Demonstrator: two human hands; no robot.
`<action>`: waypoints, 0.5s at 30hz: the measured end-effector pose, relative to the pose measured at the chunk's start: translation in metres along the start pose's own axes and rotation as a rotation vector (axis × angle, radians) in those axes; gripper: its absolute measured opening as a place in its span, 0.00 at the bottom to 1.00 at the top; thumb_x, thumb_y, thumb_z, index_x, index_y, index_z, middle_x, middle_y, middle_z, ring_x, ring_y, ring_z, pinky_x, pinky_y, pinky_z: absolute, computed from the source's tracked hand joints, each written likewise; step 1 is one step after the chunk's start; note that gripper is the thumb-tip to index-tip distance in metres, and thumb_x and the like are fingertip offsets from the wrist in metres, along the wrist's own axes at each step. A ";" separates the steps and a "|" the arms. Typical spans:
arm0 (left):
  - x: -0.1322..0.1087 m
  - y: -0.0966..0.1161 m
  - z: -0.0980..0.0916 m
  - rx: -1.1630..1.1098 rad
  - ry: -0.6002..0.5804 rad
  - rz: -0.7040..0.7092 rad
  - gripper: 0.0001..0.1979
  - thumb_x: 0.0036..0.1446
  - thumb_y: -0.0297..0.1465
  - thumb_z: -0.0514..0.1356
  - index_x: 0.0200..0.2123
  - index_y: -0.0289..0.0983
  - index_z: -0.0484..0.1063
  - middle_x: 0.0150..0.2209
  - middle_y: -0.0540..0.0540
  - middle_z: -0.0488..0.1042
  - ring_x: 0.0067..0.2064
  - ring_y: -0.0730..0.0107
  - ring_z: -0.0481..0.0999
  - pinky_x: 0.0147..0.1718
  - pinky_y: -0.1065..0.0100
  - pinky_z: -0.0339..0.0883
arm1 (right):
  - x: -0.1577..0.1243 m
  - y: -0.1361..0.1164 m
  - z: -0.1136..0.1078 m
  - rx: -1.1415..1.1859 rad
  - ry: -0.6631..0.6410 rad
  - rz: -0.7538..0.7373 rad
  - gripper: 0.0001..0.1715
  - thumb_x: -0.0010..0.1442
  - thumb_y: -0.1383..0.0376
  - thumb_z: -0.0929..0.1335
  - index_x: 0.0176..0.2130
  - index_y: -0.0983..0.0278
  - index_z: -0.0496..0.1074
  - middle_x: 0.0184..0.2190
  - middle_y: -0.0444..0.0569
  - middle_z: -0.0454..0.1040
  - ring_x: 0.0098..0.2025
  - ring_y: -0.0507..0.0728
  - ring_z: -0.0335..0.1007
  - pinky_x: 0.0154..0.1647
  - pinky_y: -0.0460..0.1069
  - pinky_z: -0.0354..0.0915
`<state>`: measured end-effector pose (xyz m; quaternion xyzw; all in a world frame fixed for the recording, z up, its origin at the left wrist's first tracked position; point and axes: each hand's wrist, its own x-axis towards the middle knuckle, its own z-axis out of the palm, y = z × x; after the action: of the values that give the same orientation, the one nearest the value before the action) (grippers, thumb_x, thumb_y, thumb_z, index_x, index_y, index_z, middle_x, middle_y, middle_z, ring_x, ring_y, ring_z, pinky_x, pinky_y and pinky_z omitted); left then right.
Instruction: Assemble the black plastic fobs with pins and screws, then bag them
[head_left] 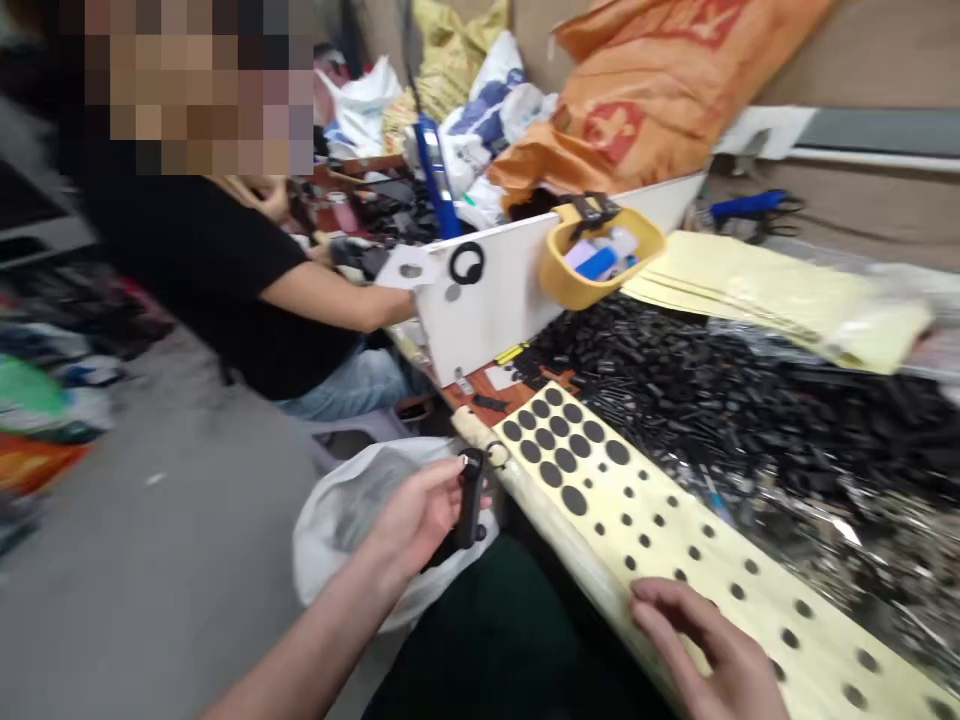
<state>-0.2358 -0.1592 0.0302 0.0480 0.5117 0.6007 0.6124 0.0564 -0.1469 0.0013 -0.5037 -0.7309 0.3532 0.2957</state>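
My left hand (424,510) is closed around a slim black plastic piece (470,498), held upright over a white plastic bag (330,520) by the table edge. A small round knob shows at the piece's lower end. My right hand (709,640) hovers at the near edge of a pale yellow sheet (607,540) dotted with large and small round black stickers. Its thumb and index tips come together in a pinch; whatever may be between them is too small to make out.
A white divider board (495,300) carries a yellow bin (600,285) with small items. Behind the sheet lies a heap of small black parts (720,400), with shiny metal parts (832,560) nearer. A person in a black shirt (202,250) sits beyond the divider. Yellow sheets (772,295) lie behind.
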 end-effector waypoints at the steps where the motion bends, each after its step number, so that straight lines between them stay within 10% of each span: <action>1: 0.001 -0.001 0.009 -0.034 -0.074 -0.069 0.05 0.56 0.25 0.55 0.32 0.30 0.70 0.25 0.44 0.73 0.26 0.68 0.75 0.30 0.67 0.72 | 0.003 -0.007 0.001 0.017 -0.008 -0.026 0.10 0.56 0.55 0.69 0.32 0.59 0.77 0.31 0.46 0.81 0.33 0.57 0.79 0.29 0.42 0.74; 8: 0.019 -0.019 0.061 0.095 -0.453 -0.334 0.14 0.62 0.34 0.52 0.29 0.32 0.68 0.25 0.46 0.71 0.17 0.75 0.65 0.23 0.65 0.70 | 0.008 -0.010 -0.013 0.019 0.109 0.191 0.14 0.58 0.55 0.67 0.33 0.62 0.76 0.32 0.50 0.79 0.32 0.57 0.76 0.33 0.47 0.73; 15: 0.053 -0.002 0.077 0.485 -0.485 0.062 0.17 0.48 0.35 0.67 0.39 0.36 0.67 0.18 0.60 0.60 0.15 0.84 0.54 0.17 0.77 0.54 | 0.014 -0.003 -0.024 0.030 0.203 0.505 0.24 0.57 0.47 0.65 0.23 0.63 0.70 0.15 0.44 0.67 0.20 0.53 0.64 0.20 0.46 0.62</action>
<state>-0.1950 -0.0751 0.0350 0.3493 0.4773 0.4509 0.6685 0.0691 -0.1291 0.0188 -0.6985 -0.5433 0.3741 0.2775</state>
